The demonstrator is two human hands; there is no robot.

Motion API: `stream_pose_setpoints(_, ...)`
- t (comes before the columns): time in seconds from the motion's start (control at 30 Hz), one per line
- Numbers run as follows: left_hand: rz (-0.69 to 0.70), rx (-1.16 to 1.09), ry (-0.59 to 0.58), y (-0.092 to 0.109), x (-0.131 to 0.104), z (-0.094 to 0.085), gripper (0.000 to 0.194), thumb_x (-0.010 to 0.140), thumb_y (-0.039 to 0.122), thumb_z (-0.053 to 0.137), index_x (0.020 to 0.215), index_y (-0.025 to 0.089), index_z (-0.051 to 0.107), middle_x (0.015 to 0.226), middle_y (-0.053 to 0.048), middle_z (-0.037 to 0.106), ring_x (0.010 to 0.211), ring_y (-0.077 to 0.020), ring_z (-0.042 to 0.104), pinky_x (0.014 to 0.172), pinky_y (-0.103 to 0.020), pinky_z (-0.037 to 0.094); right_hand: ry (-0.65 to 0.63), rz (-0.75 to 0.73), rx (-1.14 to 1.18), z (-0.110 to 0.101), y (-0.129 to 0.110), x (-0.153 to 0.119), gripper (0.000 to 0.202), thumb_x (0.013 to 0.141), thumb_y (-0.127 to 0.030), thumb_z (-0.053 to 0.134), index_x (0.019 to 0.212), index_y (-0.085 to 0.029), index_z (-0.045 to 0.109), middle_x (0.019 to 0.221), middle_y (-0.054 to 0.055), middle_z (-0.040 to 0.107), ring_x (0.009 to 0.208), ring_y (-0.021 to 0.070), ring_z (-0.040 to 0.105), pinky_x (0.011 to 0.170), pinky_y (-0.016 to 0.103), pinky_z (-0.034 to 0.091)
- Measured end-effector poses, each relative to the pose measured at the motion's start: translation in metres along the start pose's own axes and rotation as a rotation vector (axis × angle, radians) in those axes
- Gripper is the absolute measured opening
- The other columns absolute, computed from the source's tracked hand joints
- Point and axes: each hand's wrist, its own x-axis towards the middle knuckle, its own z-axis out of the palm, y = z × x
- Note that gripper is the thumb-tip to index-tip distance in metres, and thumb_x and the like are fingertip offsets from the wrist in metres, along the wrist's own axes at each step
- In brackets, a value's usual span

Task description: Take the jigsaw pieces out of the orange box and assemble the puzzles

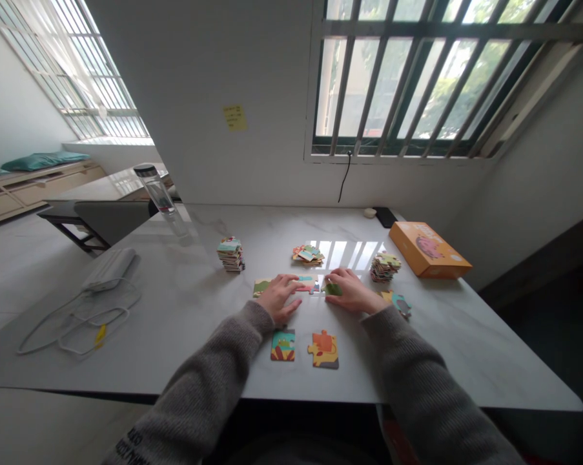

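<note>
My left hand (281, 298) rests on a row of joined puzzle pieces (308, 283), its fingers spread over them. To the right, my right hand (345, 290) has its thumb and fingers around the edges of a green puzzle piece (333, 289), a small gap from the row's right end. Nearer the front edge lie a teal piece with a green figure (283, 345) and an orange and yellow piece (324, 350), apart from each other. A yellow and teal piece (398, 303) is partly hidden beside my right wrist.
Stacks of pieces stand at left (231, 254) and right (385, 267), with a loose pile (308, 254) between. Also on the table: an orange box (429, 250), a black phone (385, 217), a glass bottle (159, 194), a white device (110, 268) and its cable (61, 345).
</note>
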Motion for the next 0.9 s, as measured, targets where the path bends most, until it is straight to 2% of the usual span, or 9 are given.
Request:
stream_pose_setpoints(0.13,-0.093,0.060,0.099,-0.018,-0.013,-0.014,0.040,0.083,0.018,0.054,0.123,0.020,0.061,0.124,-0.010,0.058,0.116,-0.0274,0.049,0.104,-0.044,0.042,-0.019,0.050,-0.026,-0.001,0.005,0.001,0.045,0.080,-0.034,0.070,0.121,-0.017,0.064,0.123,0.014,0.057,0.113,0.0298,0.050,0.102,0.041,0.042)
stream_pose_setpoints(0.27,-0.306,0.227,0.025,-0.033,-0.025,-0.024,0.053,0.072,0.012,0.057,0.124,0.021,0.061,0.126,-0.010,0.057,0.117,-0.0304,0.049,0.099,-0.046,0.041,-0.026,0.108,-0.065,-0.003,0.008,0.001,0.044,0.082,-0.033,0.068,0.123,-0.017,0.063,0.124,0.014,0.057,0.114,0.0294,0.049,0.101,0.039,0.041)
stream_pose_setpoints(0.43,-0.453,0.315,-0.095,-0.037,-0.032,-0.030,0.051,0.075,0.013,0.056,0.124,0.026,0.059,0.125,-0.008,0.059,0.117,-0.0299,0.050,0.097,-0.046,0.039,-0.048,0.122,-0.076,-0.006,0.007,-0.001,0.044,0.085,-0.027,0.063,0.128,-0.016,0.061,0.126,0.015,0.056,0.115,0.0288,0.049,0.101,0.037,0.040)
stream_pose_setpoints(0.6,-0.387,0.268,-0.121,-0.045,-0.033,-0.025,0.049,0.077,0.009,0.052,0.124,0.023,0.060,0.125,-0.009,0.058,0.115,-0.0286,0.050,0.094,-0.040,0.044,-0.063,0.117,-0.095,-0.007,0.005,-0.001,0.045,0.087,-0.024,0.060,0.131,-0.016,0.059,0.128,0.014,0.055,0.115,0.0285,0.049,0.101,0.038,0.040)
stream_pose_setpoints(0.9,-0.313,0.201,0.033,-0.056,-0.024,-0.008,0.039,0.082,0.007,0.049,0.116,0.020,0.064,0.121,-0.011,0.058,0.111,-0.0278,0.052,0.100,-0.044,0.045,-0.011,0.066,-0.102,-0.001,0.008,0.001,0.040,0.087,-0.020,0.057,0.127,-0.017,0.062,0.124,0.014,0.058,0.112,0.0281,0.050,0.099,0.038,0.041)
